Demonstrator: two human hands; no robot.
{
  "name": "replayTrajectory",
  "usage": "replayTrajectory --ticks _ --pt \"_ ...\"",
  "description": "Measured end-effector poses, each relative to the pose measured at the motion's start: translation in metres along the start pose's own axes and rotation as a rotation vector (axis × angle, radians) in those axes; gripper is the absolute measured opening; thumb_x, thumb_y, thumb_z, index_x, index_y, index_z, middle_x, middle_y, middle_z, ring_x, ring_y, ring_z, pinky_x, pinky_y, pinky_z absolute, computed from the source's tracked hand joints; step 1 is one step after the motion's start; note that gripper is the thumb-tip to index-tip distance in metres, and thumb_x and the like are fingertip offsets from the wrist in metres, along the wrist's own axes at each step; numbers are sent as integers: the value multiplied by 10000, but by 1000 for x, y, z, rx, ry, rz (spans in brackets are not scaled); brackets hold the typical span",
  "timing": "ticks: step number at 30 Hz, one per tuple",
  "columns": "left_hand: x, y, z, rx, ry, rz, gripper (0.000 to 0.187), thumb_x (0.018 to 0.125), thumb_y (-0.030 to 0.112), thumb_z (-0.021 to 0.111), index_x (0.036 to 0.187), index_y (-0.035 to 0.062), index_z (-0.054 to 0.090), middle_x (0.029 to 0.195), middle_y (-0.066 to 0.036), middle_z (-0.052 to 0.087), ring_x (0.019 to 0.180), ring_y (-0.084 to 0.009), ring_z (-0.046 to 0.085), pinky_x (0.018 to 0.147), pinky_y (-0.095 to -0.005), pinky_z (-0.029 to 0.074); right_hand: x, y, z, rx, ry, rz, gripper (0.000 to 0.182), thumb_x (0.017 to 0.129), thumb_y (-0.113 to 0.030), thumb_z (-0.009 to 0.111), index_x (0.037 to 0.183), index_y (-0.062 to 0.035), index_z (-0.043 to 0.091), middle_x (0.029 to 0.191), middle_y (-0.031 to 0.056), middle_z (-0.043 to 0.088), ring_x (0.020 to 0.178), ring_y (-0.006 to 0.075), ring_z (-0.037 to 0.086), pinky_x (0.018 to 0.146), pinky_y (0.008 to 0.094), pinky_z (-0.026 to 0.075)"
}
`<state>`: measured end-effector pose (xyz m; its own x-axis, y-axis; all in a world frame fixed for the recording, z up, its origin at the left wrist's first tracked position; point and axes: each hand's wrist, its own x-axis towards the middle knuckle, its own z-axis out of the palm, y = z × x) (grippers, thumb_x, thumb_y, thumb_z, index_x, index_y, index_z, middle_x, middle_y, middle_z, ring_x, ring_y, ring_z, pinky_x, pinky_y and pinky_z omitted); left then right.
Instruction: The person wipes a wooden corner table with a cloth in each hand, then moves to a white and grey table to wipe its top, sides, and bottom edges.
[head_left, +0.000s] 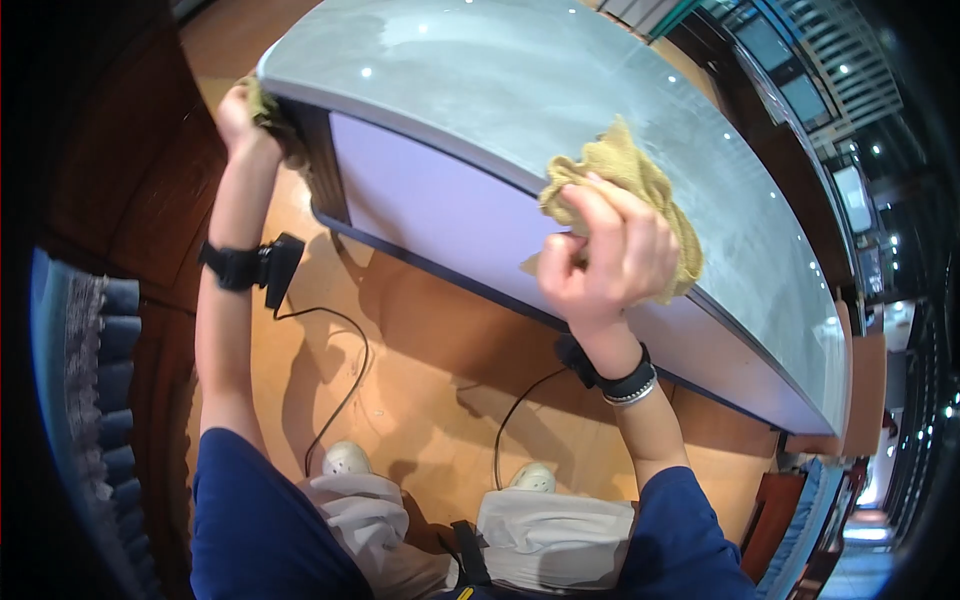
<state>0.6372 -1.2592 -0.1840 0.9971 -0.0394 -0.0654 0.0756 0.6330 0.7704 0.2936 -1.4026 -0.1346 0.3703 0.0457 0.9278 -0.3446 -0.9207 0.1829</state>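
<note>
My right hand (pixel 618 245) is closed round a yellow-green cloth (pixel 630 165), which lies over the near edge of a grey, glossy tabletop (pixel 480 60). Part of the cloth spreads onto the top beyond my fingers. At the table's left end, my left hand (pixel 240 122) grips another cloth (pixel 265 105) of the same colour against the corner. Some of that cloth hangs down beside the dark side panel (pixel 322 150). Below the top runs a pale lilac front panel (pixel 430 195) with a dark lower border.
Black straps with devices sit on both wrists, and a cable (pixel 362 365) trails from the left one. The floor (pixel 440 350) is light brown. A dark wooden piece (pixel 110 170) and blue ruffled fabric (pixel 118 380) stand at the left. Dark furniture (pixel 800 190) lines the right.
</note>
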Motion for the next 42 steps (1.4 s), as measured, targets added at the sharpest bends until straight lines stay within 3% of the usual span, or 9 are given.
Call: replayTrajectory --ticks 3,13,18,22,24,26,36,40,42 --pt "-42 22 27 -81 -38 74 429 845 84 298 1186 -3 544 1138 -157 583 1026 -263 581 898 -405 467 1 -2 1 10 9 -8 265 630 -139 538 859 -177 666 913 -24 635 771 154 569 742 281 394" --pt "-41 3 25 52 -33 359 352 850 95 315 1069 -10 571 1016 -149 602 919 -236 609 808 -375 507 -1 -1 2 11 15 -12 272 624 -140 537 861 -173 666 912 -26 633 771 151 563 748 276 388" --pt "-37 14 29 -130 15 28 342 855 115 335 1060 -12 578 1002 -141 606 885 -236 613 763 -369 516 -2 -1 1 7 12 -26 272 627 -146 535 861 -181 669 920 -29 635 777 152 562 749 274 388" --pt "-32 12 24 -141 34 -20 333 859 123 342 1054 -18 572 1003 -141 601 887 -234 609 773 -360 513 -3 -1 1 0 -14 -12 273 630 -145 535 861 -188 673 931 -31 638 782 153 562 750 274 390" --pt "-50 3 26 -10 27 445 315 866 117 348 1050 -30 557 1004 -138 596 887 -229 606 795 -352 505 -2 0 1 9 -12 -16 275 628 -143 538 863 -188 674 935 -31 639 785 153 562 750 274 391" --pt "-66 -2 27 77 24 615 342 864 118 340 1117 -45 502 1072 -156 562 950 -221 589 819 -356 502 -2 -1 1 24 -8 -17 276 627 -140 540 864 -187 675 939 -31 641 788 153 562 750 274 391" --pt "-122 0 0 554 -158 800 391 852 48 466 1232 -28 422 1233 -128 444 1147 -210 446 1004 -337 344 -2 2 1 27 -9 -59 256 642 -146 556 862 -198 676 967 -33 644 811 149 571 748 270 393" --pt "-162 -36 -23 716 -577 920 505 728 53 599 1222 41 497 1146 -117 466 1077 -236 461 950 -343 366 -3 5 2 17 1 -90 246 649 -158 557 859 -201 677 964 -34 645 802 148 571 746 266 396" --pt "-184 -56 -19 779 -712 972 395 666 86 668 1057 82 614 1075 -110 485 1023 -266 467 875 -354 412 -2 6 1 -1 -5 -112 240 656 -164 553 857 -204 677 961 -32 646 793 147 572 746 263 398"
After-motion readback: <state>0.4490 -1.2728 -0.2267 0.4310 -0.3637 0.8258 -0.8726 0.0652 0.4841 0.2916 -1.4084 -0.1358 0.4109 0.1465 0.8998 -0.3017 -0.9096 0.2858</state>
